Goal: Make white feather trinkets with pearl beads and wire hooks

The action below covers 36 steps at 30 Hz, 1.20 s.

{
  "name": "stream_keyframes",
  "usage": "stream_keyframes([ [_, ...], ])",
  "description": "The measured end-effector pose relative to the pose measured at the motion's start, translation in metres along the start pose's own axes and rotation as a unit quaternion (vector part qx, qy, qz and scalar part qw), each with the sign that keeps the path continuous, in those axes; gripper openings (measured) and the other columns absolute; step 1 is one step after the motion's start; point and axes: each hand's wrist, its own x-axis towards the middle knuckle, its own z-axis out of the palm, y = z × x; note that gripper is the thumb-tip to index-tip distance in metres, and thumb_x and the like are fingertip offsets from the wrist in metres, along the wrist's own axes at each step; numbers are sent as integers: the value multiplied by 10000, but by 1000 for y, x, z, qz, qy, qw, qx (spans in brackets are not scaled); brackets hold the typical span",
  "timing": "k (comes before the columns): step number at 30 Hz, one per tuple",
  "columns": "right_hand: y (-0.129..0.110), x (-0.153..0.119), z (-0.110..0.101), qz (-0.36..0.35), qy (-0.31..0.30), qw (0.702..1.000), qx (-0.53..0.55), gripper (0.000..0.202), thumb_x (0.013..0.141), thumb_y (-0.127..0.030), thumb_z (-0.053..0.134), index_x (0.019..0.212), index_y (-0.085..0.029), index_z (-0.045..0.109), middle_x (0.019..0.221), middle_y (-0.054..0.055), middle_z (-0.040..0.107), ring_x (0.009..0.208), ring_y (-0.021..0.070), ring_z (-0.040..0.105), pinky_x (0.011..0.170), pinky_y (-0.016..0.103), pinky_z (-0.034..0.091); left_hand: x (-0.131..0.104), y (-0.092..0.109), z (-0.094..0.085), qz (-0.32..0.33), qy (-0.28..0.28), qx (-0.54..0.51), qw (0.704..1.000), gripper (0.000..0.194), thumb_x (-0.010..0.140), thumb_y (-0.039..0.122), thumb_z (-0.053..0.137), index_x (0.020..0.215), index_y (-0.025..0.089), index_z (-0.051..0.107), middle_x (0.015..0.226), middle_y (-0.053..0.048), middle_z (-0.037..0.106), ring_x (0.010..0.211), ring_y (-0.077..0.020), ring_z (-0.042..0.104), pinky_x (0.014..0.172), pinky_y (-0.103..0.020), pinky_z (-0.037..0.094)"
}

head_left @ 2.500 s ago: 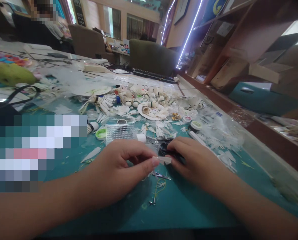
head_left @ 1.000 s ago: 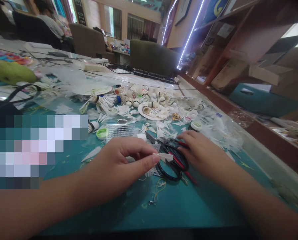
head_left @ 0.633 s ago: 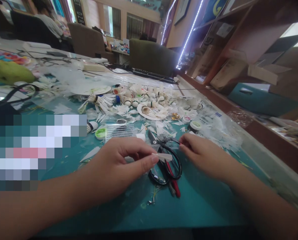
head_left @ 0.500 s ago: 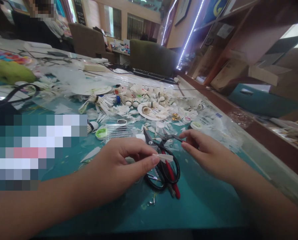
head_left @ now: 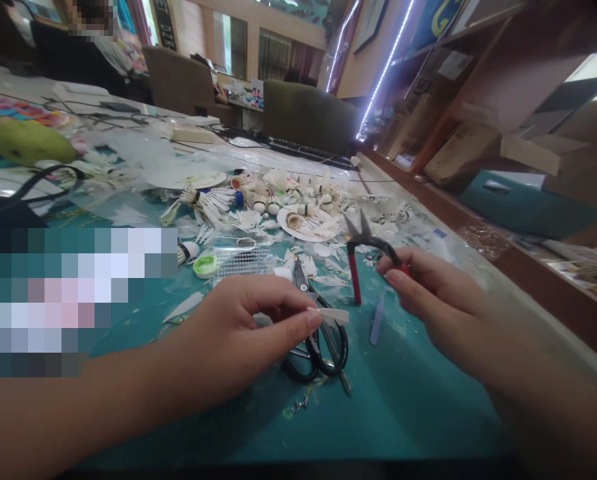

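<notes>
My left hand (head_left: 258,327) pinches a small white feather piece (head_left: 335,315) between thumb and forefinger, its free end pointing right. To the right, my right hand (head_left: 428,287) holds red-handled pliers (head_left: 373,243) by one handle. Their pointed jaws are spread and face up and away, and the other red handle hangs down to the left. Black-handled scissors (head_left: 345,343) lie on the teal table just beyond and below my left fingertips, partly hidden by that hand. A slim lilac tool (head_left: 377,320) rests between the scissors and my right hand.
Behind my hands spreads a heap of shuttlecocks (head_left: 268,200) and loose feathers. A sheet of pearl beads (head_left: 243,262) and a green-filled dish (head_left: 205,265) lie near my left hand. Small metal findings (head_left: 299,403) lie in front. A cardboard box (head_left: 465,150) stands at right.
My right hand has lifted the red-handled pliers off the scissors, up and to the right, and their jaws are spread. The lilac tool now shows. My left hand stays almost still with the feather piece.
</notes>
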Motion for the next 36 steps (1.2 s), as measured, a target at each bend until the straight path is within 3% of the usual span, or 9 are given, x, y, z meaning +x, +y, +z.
stream_keyframes([
  [3,8,8,8,34,-71,994,70,200,1027,-417,499,1001,-261,621,881,17,614,828,222,603,711,349,512,0,0,0,3,5,0,1000,190,904,315,692,774,224,796,743,11,745,701,-156,644,599,-232,474],
  [5,11,8,13,46,-120,985,115,144,990,-365,554,1081,-271,614,1089,45,657,1041,270,628,839,387,542,0,0,0,2,4,-3,1000,177,899,313,695,797,223,807,759,5,757,714,-164,658,601,-236,481],
  [8,9,4,20,51,-171,973,143,378,957,-330,603,1327,-316,528,1436,65,565,1342,320,527,1008,442,525,-1,-1,1,16,4,-8,1000,165,900,315,696,829,233,820,771,6,764,719,-166,667,608,-243,484],
  [11,6,1,25,49,-160,973,157,501,983,-340,576,1458,-336,415,1544,78,489,1437,317,463,1114,492,461,-2,-4,2,31,12,-12,999,158,901,309,702,816,242,817,759,18,754,705,-156,659,614,-243,481],
  [15,7,-1,26,2,-51,985,167,393,1032,-419,558,1410,-339,490,1280,68,626,1209,283,607,992,440,526,-3,-4,2,24,13,-10,1000,150,901,298,702,815,241,812,782,14,769,732,-166,680,629,-251,489],
  [19,3,-7,22,-41,10,983,178,199,1014,-438,633,1179,-327,638,820,-15,588,742,175,596,655,272,523,0,-3,3,32,9,-3,999,174,901,339,706,808,236,810,750,13,754,704,-163,669,624,-254,487],
  [22,-5,-12,23,-27,-20,980,195,141,969,-414,711,1026,-298,657,755,-32,575,635,139,538,548,233,464,0,-3,3,20,-6,-2,1000,172,888,332,704,792,229,803,743,7,751,696,-166,664,613,-252,490],
  [27,-13,-16,33,-10,-115,961,250,198,940,-418,751,1067,-280,690,885,1,658,743,158,591,596,248,476,-1,-3,3,15,-19,6,1000,157,878,294,707,756,229,784,734,11,743,686,-154,656,624,-236,501],
  [36,-16,-14,40,10,-138,959,246,173,874,-311,835,912,-242,681,824,-21,639,748,158,587,649,250,491,-1,-2,3,24,-22,-15,999,150,882,308,737,767,237,800,723,4,750,673,-164,654,630,-246,511],
])
